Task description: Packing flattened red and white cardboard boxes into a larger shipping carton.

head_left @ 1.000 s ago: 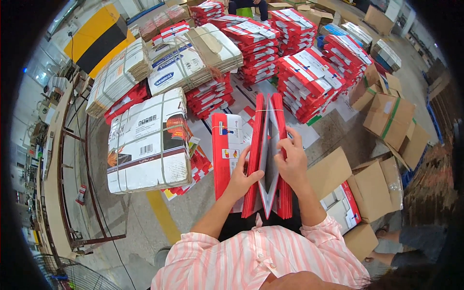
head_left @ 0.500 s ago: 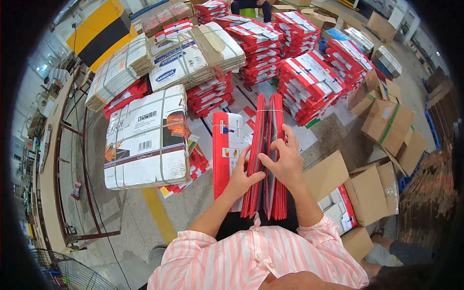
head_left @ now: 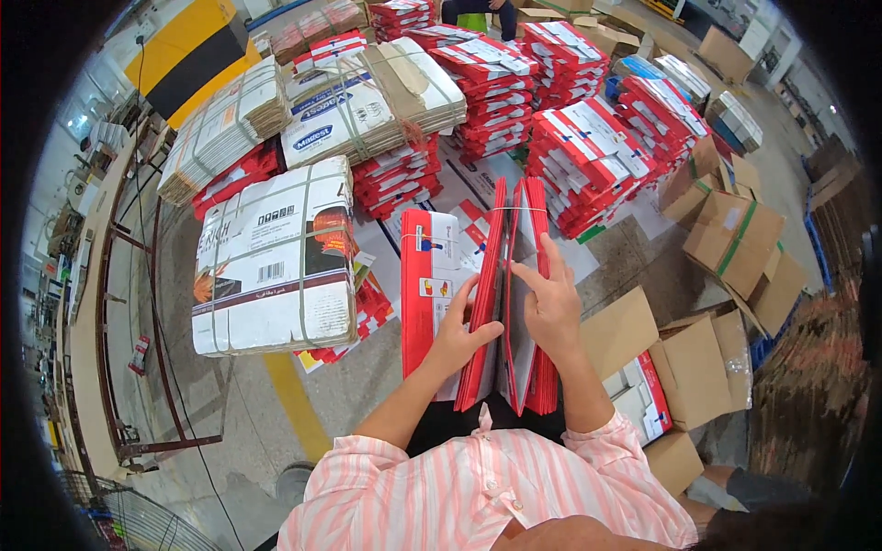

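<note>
Both hands (head_left: 510, 317) part red flattened cartons (head_left: 514, 303) (upright).

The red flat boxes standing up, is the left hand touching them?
Touching. The head view shows the left hand pressed flat against the upright red flat boxes.

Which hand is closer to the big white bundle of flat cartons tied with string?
Left. The left hand rests on the standing red and white cartons, just right of the white bundle. The right hand is farther right, beyond the red stack.
</note>
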Available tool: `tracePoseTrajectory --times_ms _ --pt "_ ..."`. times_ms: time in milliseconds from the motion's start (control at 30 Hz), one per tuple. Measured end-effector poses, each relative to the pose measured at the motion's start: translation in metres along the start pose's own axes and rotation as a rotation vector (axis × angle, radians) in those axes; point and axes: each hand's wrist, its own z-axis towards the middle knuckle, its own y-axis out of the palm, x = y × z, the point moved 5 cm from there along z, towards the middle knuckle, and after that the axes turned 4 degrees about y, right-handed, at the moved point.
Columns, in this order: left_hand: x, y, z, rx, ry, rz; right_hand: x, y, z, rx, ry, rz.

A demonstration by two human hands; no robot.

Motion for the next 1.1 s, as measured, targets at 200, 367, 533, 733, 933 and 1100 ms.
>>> tracePoseTrajectory --times_ms 200,367,533,733,933,1100 --pt "-0.001 0.001 0.000 -0.005 -0.025 0.011 -0.002 0.004 -0.001 -0.027 0.027 -0.048" --pt "0.009 0.004 -0.001 -0.013 -0.033 0.018 -0.013 -0.002 0.001 -0.021 0.056 0.033" --pt "-0.003 0.001 -0.002 -0.011 -0.051 0.000 0.001 0.002 0.000 0.046 0.092 0.173" --pt "0.000 0.002 0.000 -0.002 -0.047 -0.049 0.001 0.007 0.001 -0.036 0.035 0.018" --pt "0.003 0.001 0.000 -0.012 -0.019 0.043 -0.006 0.003 0.003 -0.016 0.027 0.043" --pt "0.002 0.001 0.000 -0.016 -0.030 -0.009 -0.002 0.010 0.004 -0.053 0.061 -0.014"
